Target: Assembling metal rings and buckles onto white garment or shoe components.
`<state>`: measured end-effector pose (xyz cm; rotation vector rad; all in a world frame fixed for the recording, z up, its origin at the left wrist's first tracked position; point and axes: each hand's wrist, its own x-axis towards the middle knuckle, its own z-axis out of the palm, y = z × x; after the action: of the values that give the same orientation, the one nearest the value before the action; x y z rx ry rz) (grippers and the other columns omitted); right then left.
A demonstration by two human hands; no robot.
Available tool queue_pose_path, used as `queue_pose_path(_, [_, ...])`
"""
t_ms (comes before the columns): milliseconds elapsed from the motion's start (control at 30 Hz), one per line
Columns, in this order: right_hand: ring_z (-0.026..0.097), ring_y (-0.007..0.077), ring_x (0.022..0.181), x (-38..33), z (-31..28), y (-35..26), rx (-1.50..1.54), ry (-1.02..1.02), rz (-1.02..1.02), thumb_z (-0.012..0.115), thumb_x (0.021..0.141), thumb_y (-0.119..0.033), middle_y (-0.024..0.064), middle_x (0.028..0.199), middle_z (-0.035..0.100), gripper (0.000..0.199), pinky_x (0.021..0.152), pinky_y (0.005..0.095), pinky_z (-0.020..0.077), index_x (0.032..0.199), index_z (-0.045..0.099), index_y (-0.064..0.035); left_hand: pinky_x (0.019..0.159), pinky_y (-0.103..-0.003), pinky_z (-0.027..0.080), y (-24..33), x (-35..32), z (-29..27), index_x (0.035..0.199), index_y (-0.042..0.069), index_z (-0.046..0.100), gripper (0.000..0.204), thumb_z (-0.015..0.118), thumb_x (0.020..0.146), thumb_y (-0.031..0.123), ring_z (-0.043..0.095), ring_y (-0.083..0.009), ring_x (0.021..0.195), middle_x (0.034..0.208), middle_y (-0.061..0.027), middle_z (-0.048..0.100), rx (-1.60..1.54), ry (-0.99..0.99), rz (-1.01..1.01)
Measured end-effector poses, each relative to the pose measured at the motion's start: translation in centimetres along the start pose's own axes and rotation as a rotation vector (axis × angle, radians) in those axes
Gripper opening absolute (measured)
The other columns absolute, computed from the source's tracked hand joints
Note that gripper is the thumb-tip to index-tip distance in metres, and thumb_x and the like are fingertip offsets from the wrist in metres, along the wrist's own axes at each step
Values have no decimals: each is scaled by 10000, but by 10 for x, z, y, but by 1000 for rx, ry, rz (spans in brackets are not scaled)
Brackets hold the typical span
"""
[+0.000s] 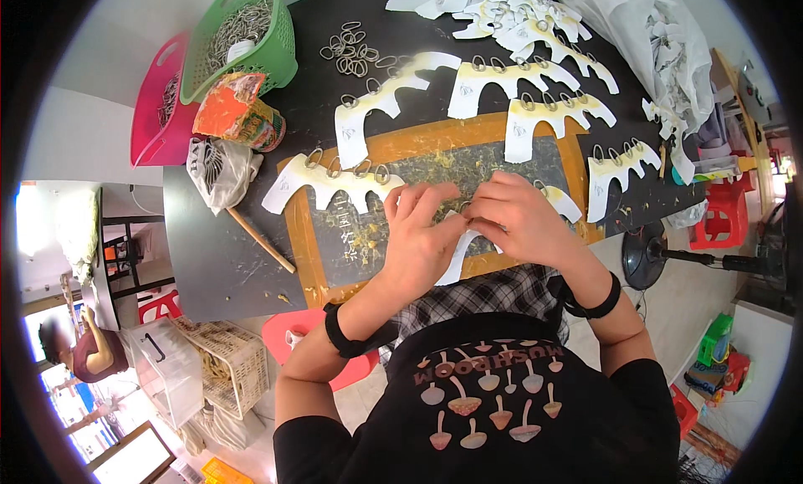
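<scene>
Wide fisheye view under even, bright daylight. You see a black circular vignette at all corners, and the straight edges of the dark rectangular table (217, 258) bow toward the rim. Strong overexposed glare enters from the lower left; the white wall at top left is washed out. Shadows beneath your hands (468, 225) are soft. The centre is sharp; the periphery is smeared and slightly blurred.

Left hand (422, 233) and right hand (520, 219) meeting at centre, fingers curling inward, fingertips pinching together; forearms angling up from lower edge.
</scene>
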<state>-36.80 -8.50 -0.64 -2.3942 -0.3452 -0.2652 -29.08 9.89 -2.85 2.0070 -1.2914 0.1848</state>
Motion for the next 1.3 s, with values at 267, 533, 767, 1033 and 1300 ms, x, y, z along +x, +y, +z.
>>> queue_pose_path(267, [522,260,802,1,3,5,-1,-8,-6,698,771,-91,53,799,535,86,735,375,450,832,644,-61,964,-452,329,-1,6,-4,897,84,553,316,747,663,-1,509,-318,1099,1204,-92,576,-94,-26,-93])
queue_pose_path(533, [520,237,792,-2,6,3,-47,35,-66,694,761,-85,35,811,553,116,710,355,447,869,671,-50,980,-462,327,-6,6,-1,1038,94,547,397,731,700,-2,528,-291,1165,1154,-54,628,-167,-105,-94])
queue_pose_path(767, [518,174,751,-14,9,3,-313,111,-271,660,693,-77,6,801,552,234,657,311,427,914,689,-7,1004,-500,306,-6,1,0,1074,129,628,392,742,709,47,545,-267,1134,1032,-14,653,-44,-102,-45])
queue_pose_path(1033, [523,183,754,-22,14,-2,-279,96,-267,677,645,-91,11,800,551,333,641,316,431,962,701,10,1021,-532,284,-2,3,-6,1055,121,670,357,744,708,78,487,-278,1202,1286,-92,523,-17,-75,-87])
queue_pose_path(1300, [542,233,755,-22,4,-9,-92,91,-147,683,668,-12,51,835,589,262,662,346,460,929,707,-13,975,-497,322,-3,0,-4,857,88,669,143,689,717,69,515,-284,1143,1200,-104,555,16,-31,66])
